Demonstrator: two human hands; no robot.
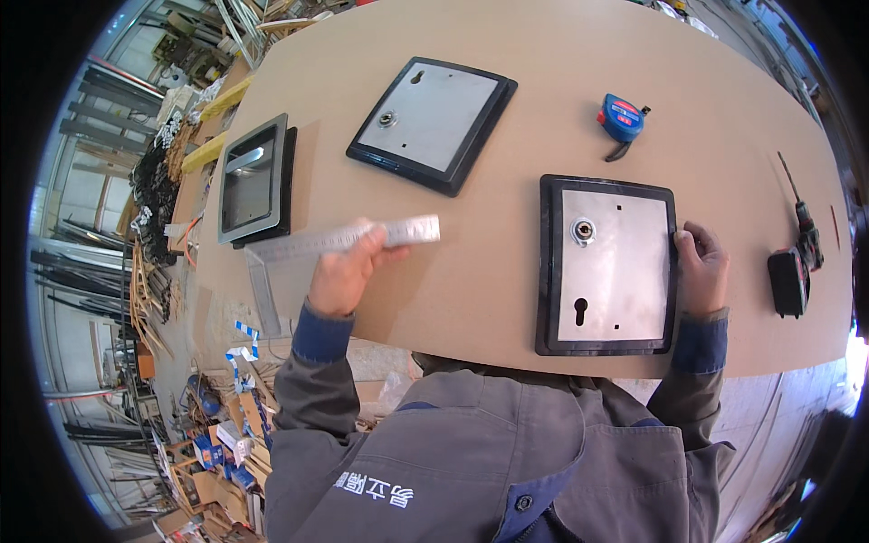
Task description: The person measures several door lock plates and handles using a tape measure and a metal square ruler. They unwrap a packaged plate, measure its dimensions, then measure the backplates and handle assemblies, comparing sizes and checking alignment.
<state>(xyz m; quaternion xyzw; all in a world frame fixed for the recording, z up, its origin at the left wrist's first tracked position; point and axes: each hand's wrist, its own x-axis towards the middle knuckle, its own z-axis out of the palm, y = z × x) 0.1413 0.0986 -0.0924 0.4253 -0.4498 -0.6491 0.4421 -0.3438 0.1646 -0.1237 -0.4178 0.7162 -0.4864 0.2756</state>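
Observation:
My left hand (348, 270) is closed around one leg of a steel carpenter's square (317, 241), held above the table left of centre. The square's other leg (263, 294) angles down toward the table's near edge and looks slightly blurred. My right hand (702, 271) grips the right edge of a black-framed metal lock plate (625, 262), its thumb at the rim and its fingers curled beside it. That plate lies on the table in front of me, with a round lock cylinder (583, 231) at its upper left and a keyhole-shaped cutout (580, 312) below.
A second lock plate (430, 118) lies farther back, and a recessed handle panel (254, 185) sits at the left. At the right are a blue tape measure (622, 118) and a cordless drill (793, 271) with a long bit. The brown tabletop (480, 271) ends just before my body.

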